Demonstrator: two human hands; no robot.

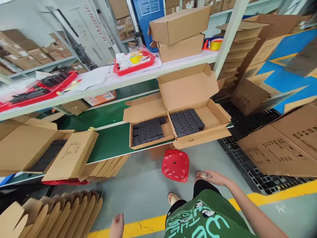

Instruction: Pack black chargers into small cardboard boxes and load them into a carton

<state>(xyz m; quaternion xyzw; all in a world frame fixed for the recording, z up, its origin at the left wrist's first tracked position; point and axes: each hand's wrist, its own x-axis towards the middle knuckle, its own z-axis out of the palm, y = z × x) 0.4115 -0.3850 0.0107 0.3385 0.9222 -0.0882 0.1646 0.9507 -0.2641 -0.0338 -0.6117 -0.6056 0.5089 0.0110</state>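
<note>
My left hand (117, 225) hangs low at the bottom edge, over the floor; it is blurred and its fingers are hard to make out. My right hand (216, 178) is beside my thigh with its fingers stretched out and nothing visible in it. Both hands are away from the bench. On the green bench, an open cardboard box (218, 114) holds rows of black block-shaped parts (187, 121) in its left portion. Left of it, another open box (170, 129) holds similar black parts (148, 130). A red plastic stool (175, 165) stands before the bench.
A closed carton (71, 155) leans by an open box (24, 145) at left. Folded cardboard boxes (64, 211) stand in a row on the floor. The shelf above carries a red tray (135, 67) and two stacked cartons (182, 46). Large cartons (282, 145) lie at right on black pallets (237, 158).
</note>
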